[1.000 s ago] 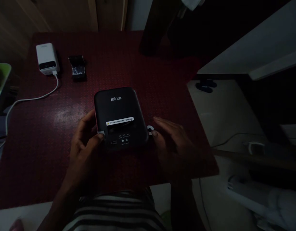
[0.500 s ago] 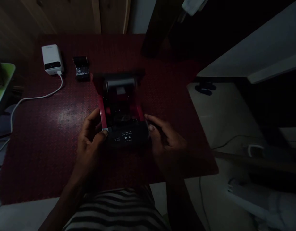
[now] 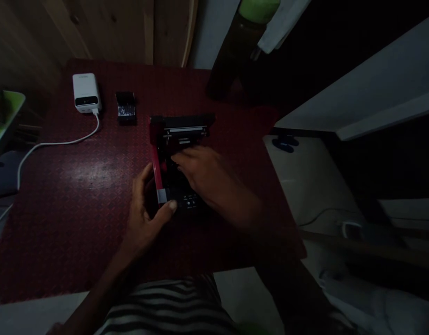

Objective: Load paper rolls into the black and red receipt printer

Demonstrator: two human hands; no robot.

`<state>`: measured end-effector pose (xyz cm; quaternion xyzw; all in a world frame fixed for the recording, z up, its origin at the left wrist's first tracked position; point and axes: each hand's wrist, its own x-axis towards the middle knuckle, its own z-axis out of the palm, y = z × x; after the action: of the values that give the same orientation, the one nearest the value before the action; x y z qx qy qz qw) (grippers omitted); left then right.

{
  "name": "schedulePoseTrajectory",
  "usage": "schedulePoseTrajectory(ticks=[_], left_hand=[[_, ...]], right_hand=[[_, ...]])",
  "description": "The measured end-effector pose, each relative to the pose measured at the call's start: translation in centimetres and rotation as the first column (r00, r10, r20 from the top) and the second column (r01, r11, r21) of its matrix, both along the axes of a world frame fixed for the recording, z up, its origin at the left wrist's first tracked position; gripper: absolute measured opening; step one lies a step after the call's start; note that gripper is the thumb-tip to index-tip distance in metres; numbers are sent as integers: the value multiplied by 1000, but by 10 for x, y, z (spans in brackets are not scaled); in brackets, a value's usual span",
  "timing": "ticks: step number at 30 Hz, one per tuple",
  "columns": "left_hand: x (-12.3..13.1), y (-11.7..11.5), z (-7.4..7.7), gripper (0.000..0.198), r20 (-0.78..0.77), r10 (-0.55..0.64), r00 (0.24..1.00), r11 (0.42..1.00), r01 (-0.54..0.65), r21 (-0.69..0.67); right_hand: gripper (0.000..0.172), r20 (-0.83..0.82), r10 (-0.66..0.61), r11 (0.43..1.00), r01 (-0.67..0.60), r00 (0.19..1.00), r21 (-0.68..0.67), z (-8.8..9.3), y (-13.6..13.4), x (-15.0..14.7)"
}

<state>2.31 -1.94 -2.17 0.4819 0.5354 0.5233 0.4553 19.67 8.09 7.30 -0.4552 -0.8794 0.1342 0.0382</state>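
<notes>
A red-and-black device that looks like a small printer [image 3: 157,170] rests on the table with its lid [image 3: 182,122] tilted up at the far side. Pale markings show on its dark front panel [image 3: 191,204]. My left hand [image 3: 148,209] grips the device's near left corner, thumb on the front panel and fingers along the red side wall. Inside the open bay, my right hand [image 3: 203,172] reaches in from the right with its fingers bent and close together. Whatever those fingertips pinch or touch is hidden in shadow.
A white power bank [image 3: 86,90] with a plugged-in white cable [image 3: 66,142] lies at the back left. Beside it is a small black object [image 3: 126,108] with a shiny face. A tall green-capped bottle [image 3: 235,51] stands at the back right of the red-patterned table [image 3: 78,223].
My right hand has gone from the device's right side into its open bay. My left hand keeps its hold on the near left corner. The view has shifted slightly.
</notes>
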Motion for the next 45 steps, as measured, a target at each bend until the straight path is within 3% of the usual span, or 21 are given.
schedulePoseTrajectory(ticks=[2,7,14,18,20,22,24,26,29,32,33,35,39,45], left_hand=[[0,-1,-2,85,-49,-15,999,1000,15,3],[-4,2,-4,86,-46,-50,998,999,51,15],[-7,1,-2,86,-76,-53,996,998,55,19],[-7,1,2,85,-81,-56,995,998,58,21],[-7,1,5,84,-78,-53,996,998,54,14],[-7,1,8,84,-76,-52,996,999,52,-8],[-6,0,9,83,-82,-50,995,998,47,-34],[-6,-1,7,83,-103,-33,994,999,30,-34],[-6,-1,0,82,-120,11,993,1000,-9,19],[-7,-1,-4,82,-130,24,991,999,-20,29],[-8,0,-4,82,-133,24,991,1000,-21,22],[-8,0,-1,83,-134,25,991,1000,-23,12],[-8,2,3,83,-131,21,991,1000,-22,-2],[-8,0,2,82,-167,41,985,999,-42,-5]], right_hand=[[37,153,21,993,-3,988,-116,6,13,-16],[45,280,33,989,9,959,-149,6,21,-29],[42,222,23,983,19,975,-183,10,19,-22],[37,162,-24,994,41,987,-99,15,7,-13],[28,67,-41,999,43,997,-28,16,-3,-2],[21,-131,-41,996,51,991,74,17,-13,14],[19,-359,-71,977,138,931,164,17,-21,35],[22,-548,-158,942,293,821,166,14,-23,59],[24,-752,-293,878,478,591,34,-2,-13,93],[28,-882,-333,838,534,332,-116,-37,10,116],[31,-883,-355,830,538,305,-148,-52,19,120],[35,-862,-415,812,546,292,-206,-80,32,120],[34,-746,-514,827,475,423,-301,-118,41,104],[30,-704,-511,843,445,493,-300,-127,37,93]])
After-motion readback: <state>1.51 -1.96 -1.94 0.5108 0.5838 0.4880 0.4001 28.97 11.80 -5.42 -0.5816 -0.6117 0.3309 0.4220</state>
